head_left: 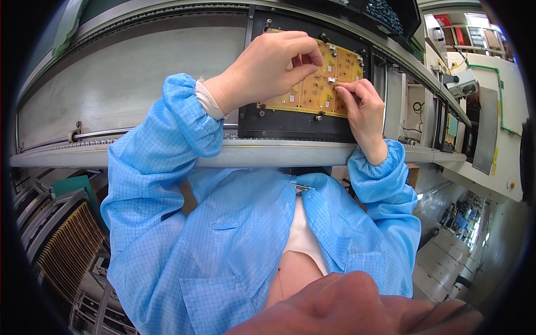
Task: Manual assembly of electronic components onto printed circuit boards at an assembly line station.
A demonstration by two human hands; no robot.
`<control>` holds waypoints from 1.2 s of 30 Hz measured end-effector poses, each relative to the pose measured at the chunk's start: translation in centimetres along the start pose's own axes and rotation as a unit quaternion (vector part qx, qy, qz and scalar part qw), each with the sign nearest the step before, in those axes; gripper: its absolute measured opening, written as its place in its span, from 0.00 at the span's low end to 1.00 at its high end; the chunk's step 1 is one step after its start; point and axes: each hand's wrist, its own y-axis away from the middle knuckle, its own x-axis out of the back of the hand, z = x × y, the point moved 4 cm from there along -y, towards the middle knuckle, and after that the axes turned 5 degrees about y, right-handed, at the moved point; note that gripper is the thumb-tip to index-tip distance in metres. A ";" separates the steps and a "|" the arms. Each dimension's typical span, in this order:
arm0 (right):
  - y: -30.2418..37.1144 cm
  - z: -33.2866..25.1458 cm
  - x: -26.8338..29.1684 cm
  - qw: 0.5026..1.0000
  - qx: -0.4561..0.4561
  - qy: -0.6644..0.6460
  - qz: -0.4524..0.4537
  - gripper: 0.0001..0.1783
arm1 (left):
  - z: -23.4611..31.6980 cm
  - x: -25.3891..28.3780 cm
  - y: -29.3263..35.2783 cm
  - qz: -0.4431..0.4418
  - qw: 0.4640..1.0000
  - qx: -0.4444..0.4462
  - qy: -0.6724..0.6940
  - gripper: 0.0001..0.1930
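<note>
A yellow circuit board panel (310,96) lies in a black fixture plate (290,124) with small knobs around the panel's edges. My left hand (279,62) hovers over the panel's left and middle part, its fingers curled and the thumb close to the index finger. Whatever that pinch may hold is hidden. Lower on the right side, my right hand (364,109) has thumb and index finger pressed together at the board surface. Just beside those fingertips sits a small white component (331,80). Anything between the right fingertips is too small to name.
The fixture rests on a conveyor with a metal front rail (279,152). Behind it at the right stands a black bin (410,17) of small dark bluish parts (384,15). A rack of upright boards (70,251) is at lower left. White equipment (494,111) stands at far right.
</note>
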 end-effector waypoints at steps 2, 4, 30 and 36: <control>0.0 0.0 0.0 1.000 0.009 0.023 -0.001 0.05 | 0.0 0.2 -0.1 0.011 1.000 -0.002 -0.009 0.05; 0.0 -0.2 0.1 0.999 0.011 0.040 0.010 0.05 | -0.1 0.5 -0.2 0.043 0.999 -0.006 0.002 0.05; -7.6 1.8 3.7 0.973 0.105 0.139 0.149 0.07 | -2.6 2.0 0.8 0.086 0.965 0.165 0.187 0.07; -18.3 9.7 3.0 0.953 0.122 0.254 0.108 0.09 | -3.4 1.3 0.9 0.060 0.962 0.202 0.174 0.08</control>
